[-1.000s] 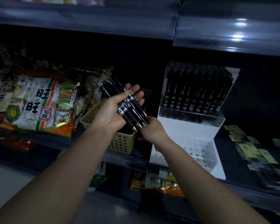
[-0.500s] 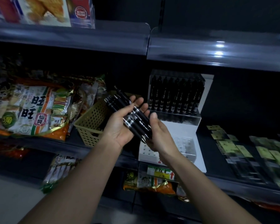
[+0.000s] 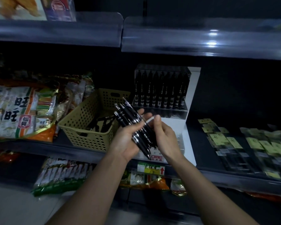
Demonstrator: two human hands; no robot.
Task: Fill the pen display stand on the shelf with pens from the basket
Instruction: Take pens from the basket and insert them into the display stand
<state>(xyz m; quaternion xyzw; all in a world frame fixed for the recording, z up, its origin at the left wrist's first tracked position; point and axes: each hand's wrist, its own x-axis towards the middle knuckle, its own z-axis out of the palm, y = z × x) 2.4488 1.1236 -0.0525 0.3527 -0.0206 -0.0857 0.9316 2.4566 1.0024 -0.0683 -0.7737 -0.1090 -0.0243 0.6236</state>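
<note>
Pens [image 3: 140, 135] clasped in left hand [image 3: 123, 143] beneath curled thumb, right hand [image 3: 169, 140] laid against them, its grip hidden, basket [image 3: 88, 135] beside display stand [image 3: 192, 95].

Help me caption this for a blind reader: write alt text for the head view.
A person's left hand holds a bundle of black pens while the right hand touches it, before a dim shop shelf. Behind stand a tan basket and a white display stand with its upper tier lined with pens.
</note>
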